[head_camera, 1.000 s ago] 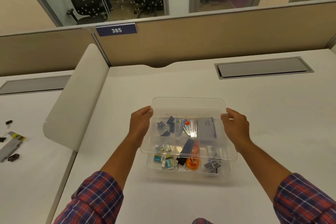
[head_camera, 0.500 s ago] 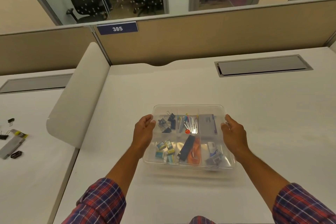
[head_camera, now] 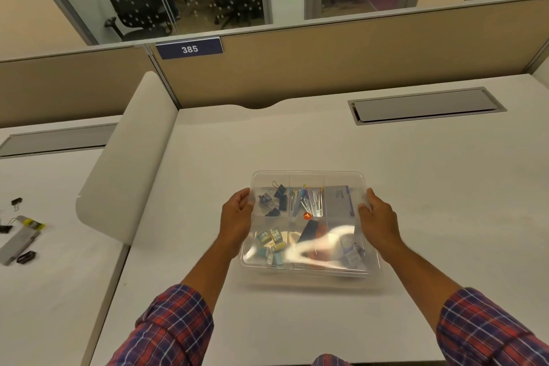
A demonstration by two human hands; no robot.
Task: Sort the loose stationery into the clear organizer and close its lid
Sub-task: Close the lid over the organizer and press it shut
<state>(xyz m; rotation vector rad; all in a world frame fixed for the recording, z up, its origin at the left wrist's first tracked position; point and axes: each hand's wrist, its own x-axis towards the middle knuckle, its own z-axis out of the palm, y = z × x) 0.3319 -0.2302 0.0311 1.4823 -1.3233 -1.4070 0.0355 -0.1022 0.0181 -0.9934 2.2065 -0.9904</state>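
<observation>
A clear organizer (head_camera: 309,272) sits on the white desk in front of me, with the clear lid (head_camera: 307,177) lying on top of it. My left hand (head_camera: 237,217) grips the lid's left edge and my right hand (head_camera: 377,217) grips its right edge. Through the lid I see black binder clips (head_camera: 274,200), coloured pins (head_camera: 307,202), a grey staple box (head_camera: 338,202) and small blue boxes (head_camera: 271,242). Glare hides part of the near compartments.
A rounded white divider (head_camera: 127,163) separates my desk from the left desk, where binder clips (head_camera: 16,202), a grey stapler-like item (head_camera: 17,244) and a small black piece (head_camera: 26,257) lie. A beige partition (head_camera: 326,68) and a grey cable hatch (head_camera: 424,107) lie beyond.
The lid was held raised and tilted above the organizer; both hands have lowered it until it lies flat on the box.
</observation>
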